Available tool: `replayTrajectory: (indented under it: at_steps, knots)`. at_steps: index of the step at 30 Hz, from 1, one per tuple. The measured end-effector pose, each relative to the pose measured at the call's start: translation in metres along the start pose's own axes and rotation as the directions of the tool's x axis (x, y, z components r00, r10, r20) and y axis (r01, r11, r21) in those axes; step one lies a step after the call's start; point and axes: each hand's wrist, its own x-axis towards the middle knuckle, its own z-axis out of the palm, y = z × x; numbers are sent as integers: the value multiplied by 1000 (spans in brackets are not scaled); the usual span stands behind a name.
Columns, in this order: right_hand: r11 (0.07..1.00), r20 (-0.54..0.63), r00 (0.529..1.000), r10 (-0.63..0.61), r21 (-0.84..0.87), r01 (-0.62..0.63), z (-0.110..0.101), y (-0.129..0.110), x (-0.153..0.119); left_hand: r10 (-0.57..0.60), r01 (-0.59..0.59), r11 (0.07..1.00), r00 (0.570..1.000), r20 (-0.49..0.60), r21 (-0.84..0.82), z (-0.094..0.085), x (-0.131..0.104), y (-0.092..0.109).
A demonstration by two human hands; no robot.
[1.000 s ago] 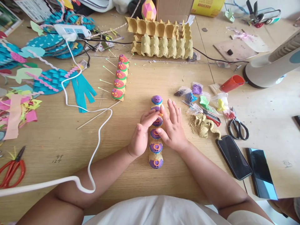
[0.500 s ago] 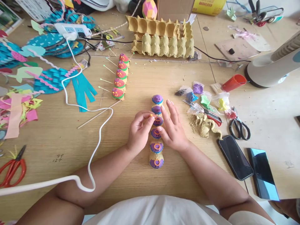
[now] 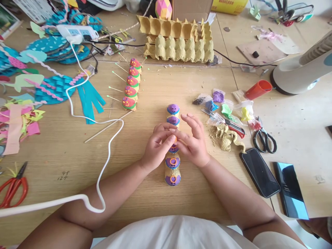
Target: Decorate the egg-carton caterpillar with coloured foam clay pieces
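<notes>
A strip of egg carton bumps lies in front of me, its bumps covered in purple and blue clay. The nearer bumps carry orange clay rings and small dark dots. Above the middle of it, a small bit of orange clay shows between my fingertips. My left hand is closed on it in a pinch. From the other side, the thumb and index finger of my right hand close on the same bit, its other fingers raised. The hands hide the middle bumps.
A finished-looking red and green carton caterpillar stands at the back left. On the right are bagged clay, a utility knife, black scissors and two phones. A white cable crosses the left side.
My right hand has moved left and its thumb and index finger have come together with my left fingertips at the orange clay. The view has shifted slightly.
</notes>
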Motion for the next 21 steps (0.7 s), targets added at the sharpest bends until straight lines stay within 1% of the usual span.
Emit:
replayTrajectory:
  at_steps: [2,5,7,13,17,21]
  knots:
    - [999,-51,998,-38,24,39,-2,-2,2,10,-9,999,1000,20,-41,0,0,-1]
    - [997,-87,994,-59,47,63,-4,-5,5,13,-13,997,1000,9,-72,-1,-1,-3]
    - [997,-91,994,-59,52,64,-6,-7,7,16,-17,998,1000,-5,-58,-2,-1,-4]
    - [998,-104,993,-46,37,51,-6,-7,7,74,-75,997,997,26,36,-3,0,-2]
    - [996,-82,996,-34,75,40,-5,-9,8,67,-66,996,998,-17,51,-1,1,2]
    - [991,-63,998,14,137,-5,-6,-11,9,40,-38,998,998,-43,42,-1,1,5]
